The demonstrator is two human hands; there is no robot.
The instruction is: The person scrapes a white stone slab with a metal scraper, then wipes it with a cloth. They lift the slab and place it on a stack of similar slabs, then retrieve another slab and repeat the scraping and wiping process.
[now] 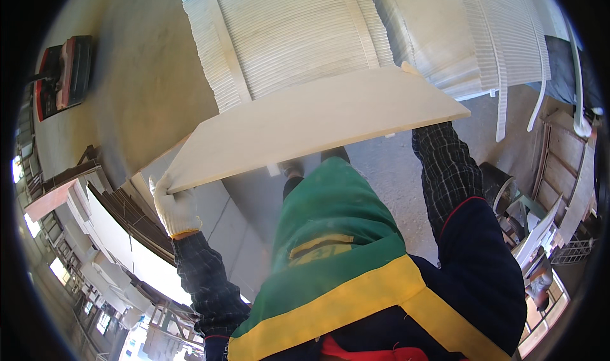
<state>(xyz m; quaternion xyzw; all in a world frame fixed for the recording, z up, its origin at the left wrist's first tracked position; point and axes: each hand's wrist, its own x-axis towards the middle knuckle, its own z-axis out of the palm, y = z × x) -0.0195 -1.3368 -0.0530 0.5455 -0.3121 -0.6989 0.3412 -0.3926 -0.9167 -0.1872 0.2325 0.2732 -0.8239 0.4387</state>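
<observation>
Currently 1 pale board [311, 126] ahead of green apron [330, 215], gloved left hand [175, 208] curled round its near-left corner, right hand hidden — grip cannot be told, ribbed stack [286, 31] beyond — partly blocked by board.

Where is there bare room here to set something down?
The brown flat surface is bare between the red-and-black boxy device and the white ridged sheet. The beige rectangular board has a bare top, but the white-gloved left hand grips it. Left is crowded with long brown panels.
</observation>
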